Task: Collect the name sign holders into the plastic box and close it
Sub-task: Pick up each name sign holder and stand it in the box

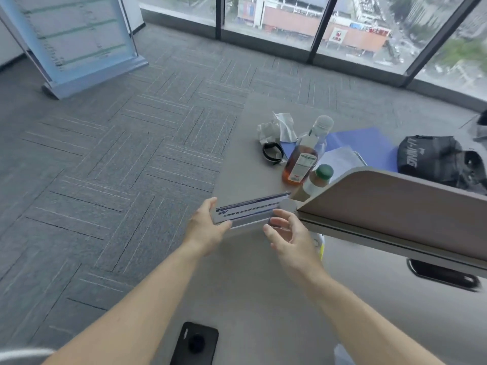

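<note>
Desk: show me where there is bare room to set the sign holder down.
Bare desk lies between the forearms, bordered by the phone below and the sign holder above. A narrower strip runs along the left edge past the black band. Crowded around the bottles and tissues.

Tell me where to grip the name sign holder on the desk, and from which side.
Grip the name sign holder by its two short ends, one hand from each side. It is long and narrow; the left hand already holds the left end, and the partition crowds the back.
</note>
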`<state>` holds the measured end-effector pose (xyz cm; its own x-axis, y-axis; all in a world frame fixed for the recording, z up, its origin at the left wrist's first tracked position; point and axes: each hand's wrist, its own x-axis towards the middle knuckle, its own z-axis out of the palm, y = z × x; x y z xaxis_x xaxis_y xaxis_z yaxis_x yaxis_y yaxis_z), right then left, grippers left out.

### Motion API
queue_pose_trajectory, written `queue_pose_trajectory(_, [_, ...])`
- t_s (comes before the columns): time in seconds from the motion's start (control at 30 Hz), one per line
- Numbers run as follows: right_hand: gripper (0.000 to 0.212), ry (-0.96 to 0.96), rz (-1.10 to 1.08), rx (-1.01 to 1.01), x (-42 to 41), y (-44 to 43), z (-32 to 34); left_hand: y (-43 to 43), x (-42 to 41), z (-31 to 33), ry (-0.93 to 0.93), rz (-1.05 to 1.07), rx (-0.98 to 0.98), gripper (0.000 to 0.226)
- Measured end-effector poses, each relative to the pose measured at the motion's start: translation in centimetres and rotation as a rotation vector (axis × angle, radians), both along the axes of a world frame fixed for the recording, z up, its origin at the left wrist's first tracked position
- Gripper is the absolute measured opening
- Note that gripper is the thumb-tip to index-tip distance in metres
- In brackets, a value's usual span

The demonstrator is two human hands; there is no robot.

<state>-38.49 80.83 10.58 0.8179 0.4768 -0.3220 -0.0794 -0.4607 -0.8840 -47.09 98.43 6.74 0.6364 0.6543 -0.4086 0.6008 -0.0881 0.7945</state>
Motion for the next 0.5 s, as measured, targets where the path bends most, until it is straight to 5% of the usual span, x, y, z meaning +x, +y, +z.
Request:
queue_pose_trajectory(0.2, [0.034,0.001,0.010,-0.043,-0.2,0.5,-4.8,0.5,1.6,-5.0,-0.098,0.063,0.172,0.014])
queue_pose_trajectory(0.5, [0.052,0.031,0.005,-0.115,0.2,3.1,-7.5,5.9,-8.5,-5.8,-0.238,0.003,-0.090,0.025])
